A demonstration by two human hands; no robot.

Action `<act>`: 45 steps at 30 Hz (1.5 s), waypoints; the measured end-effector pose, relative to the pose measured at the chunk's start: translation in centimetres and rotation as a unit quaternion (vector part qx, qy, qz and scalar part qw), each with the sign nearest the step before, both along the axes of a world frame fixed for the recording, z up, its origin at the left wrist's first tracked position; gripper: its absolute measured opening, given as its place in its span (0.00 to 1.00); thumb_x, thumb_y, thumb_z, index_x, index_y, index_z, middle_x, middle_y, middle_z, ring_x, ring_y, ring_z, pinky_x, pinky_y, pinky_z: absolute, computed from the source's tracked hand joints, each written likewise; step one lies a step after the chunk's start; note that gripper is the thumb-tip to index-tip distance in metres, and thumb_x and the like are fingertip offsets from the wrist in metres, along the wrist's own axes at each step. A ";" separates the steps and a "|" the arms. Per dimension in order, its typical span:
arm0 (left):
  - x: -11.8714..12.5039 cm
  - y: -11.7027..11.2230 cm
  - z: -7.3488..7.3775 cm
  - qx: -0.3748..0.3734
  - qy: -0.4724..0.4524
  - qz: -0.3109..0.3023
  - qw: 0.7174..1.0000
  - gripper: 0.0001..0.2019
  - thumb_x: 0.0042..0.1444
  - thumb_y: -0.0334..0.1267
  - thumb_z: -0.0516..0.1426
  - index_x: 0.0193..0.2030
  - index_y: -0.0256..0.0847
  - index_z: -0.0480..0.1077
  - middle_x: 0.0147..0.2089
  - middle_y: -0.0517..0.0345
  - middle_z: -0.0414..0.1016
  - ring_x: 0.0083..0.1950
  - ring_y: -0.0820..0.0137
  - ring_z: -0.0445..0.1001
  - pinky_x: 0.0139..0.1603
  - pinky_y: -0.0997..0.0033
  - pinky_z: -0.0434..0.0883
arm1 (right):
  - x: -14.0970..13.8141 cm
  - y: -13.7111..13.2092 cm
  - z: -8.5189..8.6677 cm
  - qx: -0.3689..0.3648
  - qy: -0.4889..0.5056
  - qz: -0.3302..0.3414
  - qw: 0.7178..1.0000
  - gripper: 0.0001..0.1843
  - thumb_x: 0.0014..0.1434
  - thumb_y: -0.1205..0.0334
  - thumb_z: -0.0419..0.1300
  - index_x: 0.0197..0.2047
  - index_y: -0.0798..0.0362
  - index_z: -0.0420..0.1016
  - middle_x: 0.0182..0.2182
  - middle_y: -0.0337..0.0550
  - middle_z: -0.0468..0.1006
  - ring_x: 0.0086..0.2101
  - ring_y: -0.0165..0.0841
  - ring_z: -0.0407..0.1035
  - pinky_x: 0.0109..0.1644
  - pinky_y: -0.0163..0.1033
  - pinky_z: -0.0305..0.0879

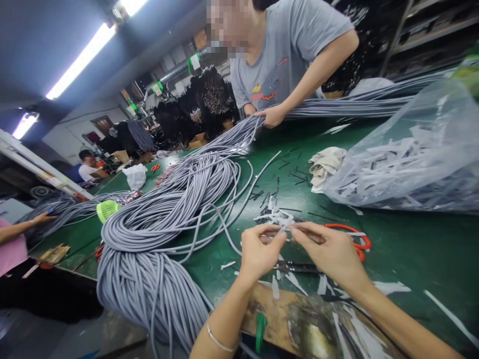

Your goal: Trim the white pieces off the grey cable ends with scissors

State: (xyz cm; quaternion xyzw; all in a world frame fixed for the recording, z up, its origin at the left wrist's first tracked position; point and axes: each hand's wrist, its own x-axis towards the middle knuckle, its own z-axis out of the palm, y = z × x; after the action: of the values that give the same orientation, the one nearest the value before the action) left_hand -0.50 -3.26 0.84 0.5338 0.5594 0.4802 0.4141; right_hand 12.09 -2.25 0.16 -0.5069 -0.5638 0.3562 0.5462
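Observation:
My left hand (262,249) is closed in a pinch on a grey cable (232,243), which runs into it from the bundle on the left. The cable's pale end pokes out past the thumb. Close against that end, my right hand (333,252) has its fingertips pinched together; what lies between them is too small to make out. Beneath both hands lie scissors with red handles (368,243) and dark blades. White scraps (276,286) are strewn around them on the green table (419,249).
A large grey cable bundle (149,224) fills the left and hangs over the edge. Opposite, a co-worker's hand (273,116) grips more cables. A clear bag of scraps (411,169) and a cloth (326,164) stand right. A stained board (273,309) lies in front.

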 end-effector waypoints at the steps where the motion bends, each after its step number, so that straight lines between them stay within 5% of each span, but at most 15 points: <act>1: 0.0 0.1 0.1 -0.019 -0.036 -0.012 0.999 0.11 0.43 0.36 0.62 0.35 0.34 0.78 0.31 0.52 0.79 0.22 0.75 0.70 0.21 0.79 0.66 | 0.0 0.0 0.1 0.006 -0.001 0.002 1.000 0.13 0.41 0.52 0.57 0.22 0.51 0.75 0.21 0.43 0.79 0.22 0.37 0.73 0.27 0.37 0.72; 5: 0.3 0.5 0.2 -0.088 -0.185 -0.035 0.978 0.20 0.35 0.45 0.66 0.34 0.32 0.78 0.24 0.56 0.74 0.15 0.82 0.60 0.13 0.82 0.54 | 0.1 -0.3 0.6 0.021 -0.030 0.021 0.999 0.10 0.43 0.54 0.56 0.22 0.50 0.74 0.19 0.41 0.77 0.21 0.37 0.73 0.23 0.36 0.69; 10: 0.9 0.6 0.3 -0.101 -0.256 0.020 0.961 0.24 0.25 0.50 0.68 0.24 0.29 0.76 0.21 0.55 0.72 0.19 0.74 0.69 0.16 0.77 0.65 | 0.2 -0.4 0.6 0.002 -0.006 0.035 0.999 0.10 0.42 0.53 0.57 0.22 0.50 0.74 0.18 0.41 0.77 0.21 0.36 0.73 0.24 0.36 0.70; 22: 1.3 0.9 -0.5 -0.120 -0.218 0.006 0.968 0.25 0.35 0.58 0.62 0.20 0.37 0.61 0.12 0.66 0.62 0.07 0.82 0.54 0.08 0.82 0.47 | -0.1 -0.2 -0.5 -0.021 -0.004 0.059 0.998 0.13 0.42 0.51 0.56 0.23 0.52 0.73 0.18 0.42 0.76 0.19 0.34 0.71 0.22 0.35 0.67; 30: 1.7 0.6 -0.3 -0.118 -0.240 -0.040 0.963 0.19 0.35 0.51 0.61 0.22 0.36 0.64 0.12 0.67 0.61 0.11 0.82 0.57 0.12 0.82 0.51 | 0.1 -0.6 0.5 0.020 -0.051 0.019 0.998 0.13 0.45 0.50 0.58 0.21 0.50 0.68 0.16 0.38 0.73 0.16 0.30 0.66 0.19 0.33 0.62; 36: 1.7 0.1 0.4 -0.117 -0.254 -0.051 0.959 0.17 0.28 0.41 0.65 0.27 0.35 0.70 0.20 0.64 0.68 0.15 0.80 0.63 0.14 0.81 0.55 | 0.4 -0.3 0.0 0.001 0.025 -0.002 1.000 0.18 0.45 0.44 0.58 0.25 0.51 0.69 0.18 0.40 0.74 0.17 0.31 0.68 0.19 0.32 0.63; 41: 1.8 0.0 -0.1 -0.093 -0.217 -0.024 0.971 0.20 0.30 0.50 0.66 0.21 0.32 0.71 0.13 0.62 0.64 0.11 0.79 0.59 0.12 0.80 0.51 | 0.4 -0.5 -0.2 -0.006 0.022 0.019 1.000 0.18 0.47 0.44 0.60 0.27 0.52 0.70 0.13 0.35 0.67 0.13 0.26 0.58 0.13 0.30 0.52; 45: 1.8 0.1 -0.5 -0.099 -0.196 -0.011 0.976 0.23 0.33 0.56 0.63 0.16 0.35 0.66 0.09 0.62 0.62 0.09 0.80 0.55 0.10 0.78 0.49 | 0.2 -0.6 -0.1 -0.011 0.064 0.008 0.998 0.19 0.44 0.44 0.62 0.27 0.53 0.69 0.20 0.38 0.71 0.13 0.24 0.58 0.13 0.30 0.52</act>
State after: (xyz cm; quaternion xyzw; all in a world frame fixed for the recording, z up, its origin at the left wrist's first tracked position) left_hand 1.28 -3.11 0.33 0.3917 0.5063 0.5133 0.5716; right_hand 12.28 -2.82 0.10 -0.4848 -0.5277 0.3983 0.5726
